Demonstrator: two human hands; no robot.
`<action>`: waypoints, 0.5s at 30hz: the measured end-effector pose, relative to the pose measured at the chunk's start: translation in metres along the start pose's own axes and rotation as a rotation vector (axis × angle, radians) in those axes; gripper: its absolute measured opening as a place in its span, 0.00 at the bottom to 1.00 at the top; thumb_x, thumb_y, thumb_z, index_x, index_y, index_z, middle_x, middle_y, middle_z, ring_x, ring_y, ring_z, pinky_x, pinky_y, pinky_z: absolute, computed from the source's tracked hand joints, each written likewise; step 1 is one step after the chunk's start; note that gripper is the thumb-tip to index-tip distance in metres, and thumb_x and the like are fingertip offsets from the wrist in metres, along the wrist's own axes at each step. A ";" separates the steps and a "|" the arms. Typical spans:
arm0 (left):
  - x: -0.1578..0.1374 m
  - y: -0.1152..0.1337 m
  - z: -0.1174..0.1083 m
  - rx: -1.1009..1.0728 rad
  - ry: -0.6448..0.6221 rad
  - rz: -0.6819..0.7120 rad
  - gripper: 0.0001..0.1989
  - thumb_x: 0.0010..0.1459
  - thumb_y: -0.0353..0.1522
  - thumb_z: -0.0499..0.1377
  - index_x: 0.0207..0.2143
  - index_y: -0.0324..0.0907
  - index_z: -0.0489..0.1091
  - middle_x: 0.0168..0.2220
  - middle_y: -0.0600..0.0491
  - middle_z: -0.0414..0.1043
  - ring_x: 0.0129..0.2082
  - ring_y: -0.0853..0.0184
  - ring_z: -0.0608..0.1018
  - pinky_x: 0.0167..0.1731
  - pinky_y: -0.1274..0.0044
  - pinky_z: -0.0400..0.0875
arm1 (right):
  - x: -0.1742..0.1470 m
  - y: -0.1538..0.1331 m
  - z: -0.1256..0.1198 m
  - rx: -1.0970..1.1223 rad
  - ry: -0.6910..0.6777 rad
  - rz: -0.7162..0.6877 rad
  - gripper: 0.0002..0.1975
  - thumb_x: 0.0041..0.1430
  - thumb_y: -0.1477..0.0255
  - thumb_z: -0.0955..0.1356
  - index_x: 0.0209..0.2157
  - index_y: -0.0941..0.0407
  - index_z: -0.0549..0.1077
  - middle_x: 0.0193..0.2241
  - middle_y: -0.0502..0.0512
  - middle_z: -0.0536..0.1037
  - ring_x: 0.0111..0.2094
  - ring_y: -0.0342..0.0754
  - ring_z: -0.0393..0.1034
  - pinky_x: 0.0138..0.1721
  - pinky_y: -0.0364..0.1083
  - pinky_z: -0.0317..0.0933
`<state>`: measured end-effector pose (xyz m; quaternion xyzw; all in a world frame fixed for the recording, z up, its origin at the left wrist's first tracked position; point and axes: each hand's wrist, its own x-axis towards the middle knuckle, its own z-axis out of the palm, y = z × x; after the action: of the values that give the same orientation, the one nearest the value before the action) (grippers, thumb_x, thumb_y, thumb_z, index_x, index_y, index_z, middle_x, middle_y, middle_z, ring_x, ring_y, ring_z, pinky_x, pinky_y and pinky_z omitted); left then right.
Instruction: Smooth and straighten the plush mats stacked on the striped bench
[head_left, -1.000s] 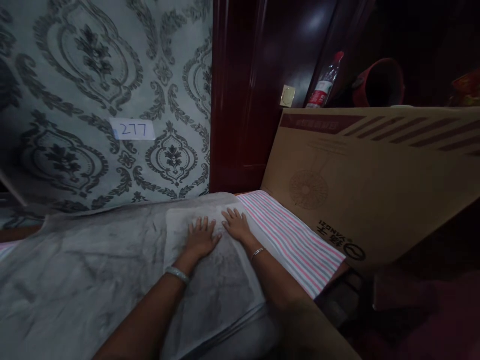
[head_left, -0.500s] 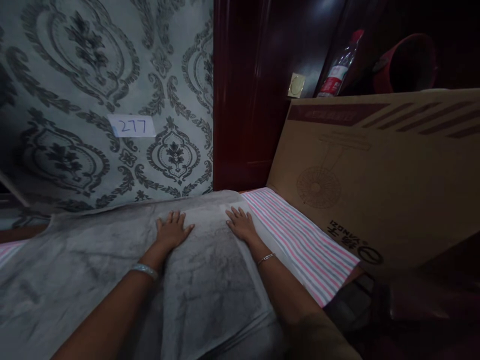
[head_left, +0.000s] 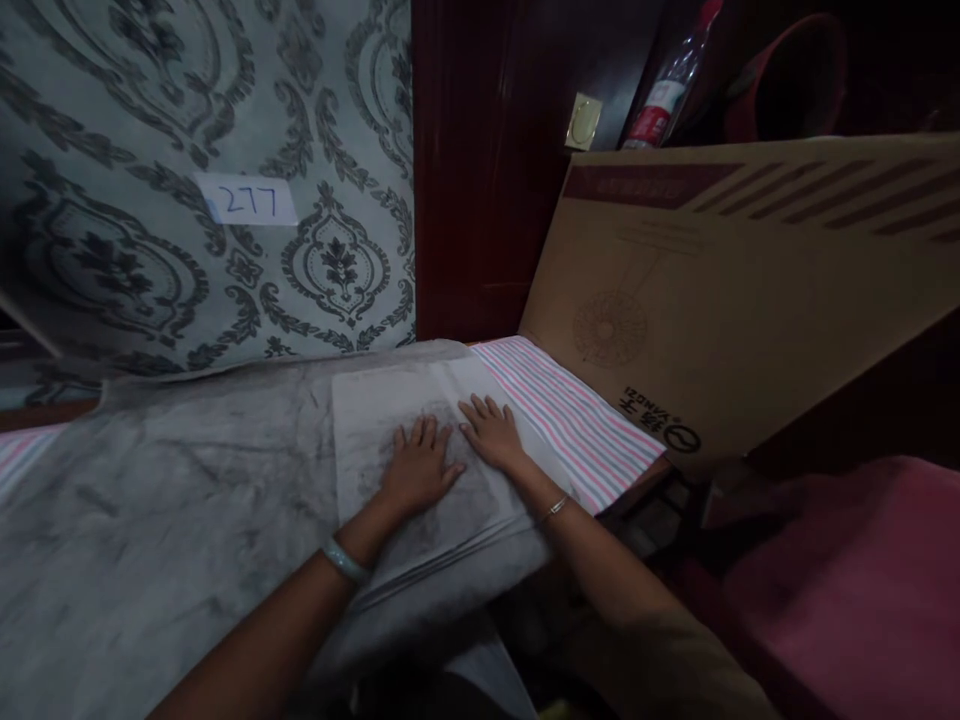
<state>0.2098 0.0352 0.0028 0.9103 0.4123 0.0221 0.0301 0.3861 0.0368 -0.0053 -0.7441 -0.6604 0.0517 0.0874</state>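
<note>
Grey fabric [head_left: 210, 470] spreads across the lower left and centre; the left hand [head_left: 420, 468] and right hand [head_left: 492, 434] lie open, palms down, on its folded part. Upper-left paper [head_left: 251, 200] reads "277"; the right-side carton [head_left: 750, 300] bears upside-down "YANGZI".

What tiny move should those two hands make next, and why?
I would perhaps slide the left hand toward the left edge of the layered gray piece, leaving the right hand by the striped cloth. Both hands lie palm down on that piece, fairly close together, and no hand covers its left strip, so that stroke might flatten it there.
</note>
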 end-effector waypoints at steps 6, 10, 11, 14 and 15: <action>-0.026 -0.016 -0.001 0.057 0.051 -0.038 0.36 0.63 0.50 0.47 0.68 0.43 0.52 0.70 0.37 0.46 0.69 0.45 0.48 0.63 0.50 0.44 | -0.012 0.000 0.002 -0.019 0.028 0.027 0.28 0.69 0.57 0.52 0.68 0.44 0.51 0.70 0.47 0.47 0.70 0.55 0.37 0.65 0.61 0.35; -0.058 -0.033 -0.004 0.081 0.054 -0.075 0.36 0.61 0.51 0.50 0.67 0.44 0.53 0.70 0.39 0.47 0.69 0.45 0.48 0.65 0.52 0.40 | -0.013 -0.001 0.001 -0.017 0.053 0.023 0.28 0.70 0.57 0.52 0.68 0.45 0.52 0.70 0.48 0.49 0.70 0.55 0.39 0.66 0.60 0.36; -0.066 -0.037 -0.004 0.076 0.053 -0.081 0.37 0.61 0.50 0.50 0.67 0.44 0.54 0.70 0.39 0.47 0.70 0.45 0.48 0.65 0.52 0.40 | -0.014 -0.001 0.001 -0.019 0.054 0.023 0.28 0.70 0.57 0.52 0.68 0.44 0.52 0.70 0.48 0.49 0.70 0.54 0.39 0.66 0.60 0.36; -0.092 -0.049 0.001 0.022 0.060 -0.093 0.35 0.62 0.48 0.51 0.67 0.44 0.54 0.70 0.40 0.44 0.70 0.48 0.46 0.64 0.51 0.45 | -0.015 0.000 0.002 -0.013 0.062 0.021 0.27 0.70 0.57 0.52 0.68 0.45 0.53 0.70 0.48 0.49 0.69 0.54 0.39 0.65 0.60 0.36; -0.100 -0.052 0.004 -0.003 0.073 -0.090 0.34 0.62 0.47 0.51 0.67 0.44 0.54 0.71 0.41 0.43 0.70 0.49 0.46 0.64 0.52 0.48 | -0.016 0.000 0.002 -0.010 0.065 0.019 0.27 0.70 0.58 0.52 0.67 0.45 0.54 0.70 0.48 0.50 0.69 0.54 0.40 0.66 0.60 0.36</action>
<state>0.1046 -0.0058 -0.0068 0.8893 0.4536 0.0547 0.0175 0.3836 0.0214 -0.0075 -0.7521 -0.6502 0.0250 0.1047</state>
